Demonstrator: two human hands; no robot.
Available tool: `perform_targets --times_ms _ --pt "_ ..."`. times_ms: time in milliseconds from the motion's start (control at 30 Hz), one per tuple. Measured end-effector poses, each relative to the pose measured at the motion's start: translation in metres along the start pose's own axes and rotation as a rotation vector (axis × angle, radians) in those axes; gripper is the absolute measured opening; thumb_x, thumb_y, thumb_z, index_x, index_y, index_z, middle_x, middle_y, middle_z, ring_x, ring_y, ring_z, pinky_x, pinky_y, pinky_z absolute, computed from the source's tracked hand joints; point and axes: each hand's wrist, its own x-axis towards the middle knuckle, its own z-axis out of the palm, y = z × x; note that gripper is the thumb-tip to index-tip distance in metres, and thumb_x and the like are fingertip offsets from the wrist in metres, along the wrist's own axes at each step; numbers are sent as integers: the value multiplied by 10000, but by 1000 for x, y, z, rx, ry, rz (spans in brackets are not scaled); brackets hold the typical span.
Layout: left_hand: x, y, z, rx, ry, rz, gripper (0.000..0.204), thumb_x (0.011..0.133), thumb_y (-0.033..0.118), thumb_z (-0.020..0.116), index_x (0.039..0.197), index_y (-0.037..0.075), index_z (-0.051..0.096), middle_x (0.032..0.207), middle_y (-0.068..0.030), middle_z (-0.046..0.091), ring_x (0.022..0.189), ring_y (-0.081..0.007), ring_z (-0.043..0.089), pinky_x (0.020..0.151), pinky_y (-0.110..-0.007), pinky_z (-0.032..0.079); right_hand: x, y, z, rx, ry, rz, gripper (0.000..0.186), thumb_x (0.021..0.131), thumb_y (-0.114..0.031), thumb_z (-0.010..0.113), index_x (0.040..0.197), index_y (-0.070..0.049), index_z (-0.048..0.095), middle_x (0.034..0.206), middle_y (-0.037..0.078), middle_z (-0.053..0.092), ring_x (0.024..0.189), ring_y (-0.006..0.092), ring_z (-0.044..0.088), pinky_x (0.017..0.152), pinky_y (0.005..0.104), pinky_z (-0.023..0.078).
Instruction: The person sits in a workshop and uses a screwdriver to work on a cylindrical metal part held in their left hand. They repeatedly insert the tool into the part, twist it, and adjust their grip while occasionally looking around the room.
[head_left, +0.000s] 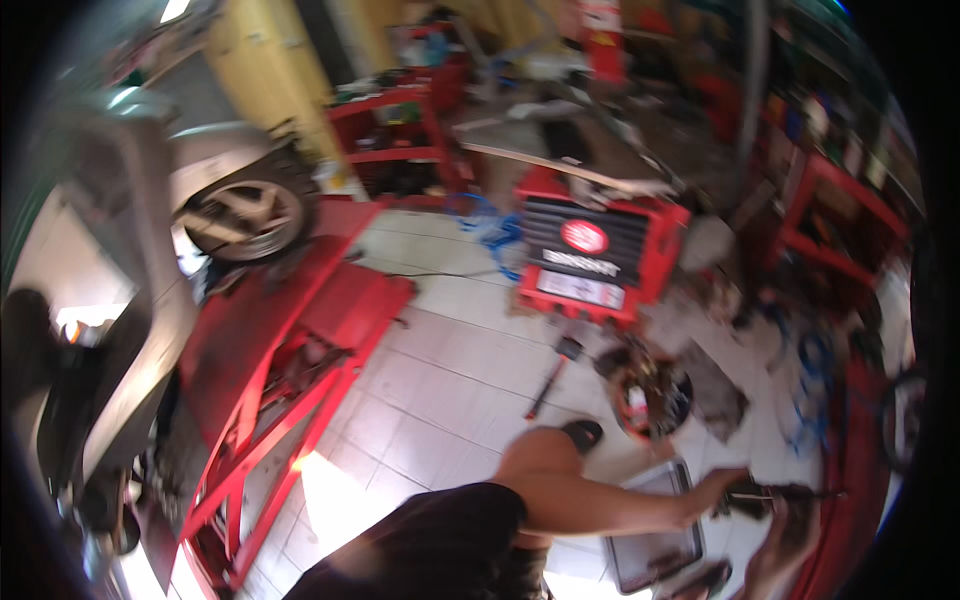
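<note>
At the lower right, my left hand (718, 492) is closed on the near end of a dark, elongated object (762, 494) with a thin rod-like tip pointing right. Blur hides its exact kind. My right hand (790, 532) comes up from below and closes around the same object beside the left. Both hands are above and to the right of a shallow grey tray (692, 500) with a dark rim on the floor. My left forearm passes across the tray and hides part of it.
A scooter with its wheel (245, 218) stands on a red lift (330, 310) at the left. A red tool cabinet (575, 255) stands ahead. On the tiles lie a black-headed mallet (550, 375), a round bin of parts (645, 390), a grey cloth (712, 390) and blue hose (812, 390).
</note>
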Motion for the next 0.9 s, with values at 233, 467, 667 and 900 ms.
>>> perform_targets --times_ms 233,467,667,900 --pt "-11 10 -40 -92 87 -59 473 1034 450 380 1252 103 614 1075 -41 695 963 -146 649 732 -318 483 20 -13 23 -96 22 -127 283 739 -38 841 932 52 655 859 125 729 752 205 726 692 294 561" --pt "-14 34 -7 -105 146 -38 411 1053 450 363 1043 140 633 882 -11 684 734 -117 613 570 -295 429 21 -23 14 135 -94 -62 318 945 32 558 1247 123 518 1004 189 717 1028 265 698 915 367 535" --pt "-17 35 -16 -145 222 -54 418 1056 438 360 1032 123 633 865 -20 677 721 -126 608 570 -302 431 22 -25 13 -43 -57 -166 157 834 62 701 988 63 673 946 161 737 806 245 747 684 300 591" --pt "-15 35 -11 -100 72 -40 434 1052 441 352 1070 113 634 904 -32 689 732 -142 612 570 -306 433 20 -26 26 352 73 -90 391 995 -98 539 1304 129 460 1064 258 691 1041 338 697 934 405 531"
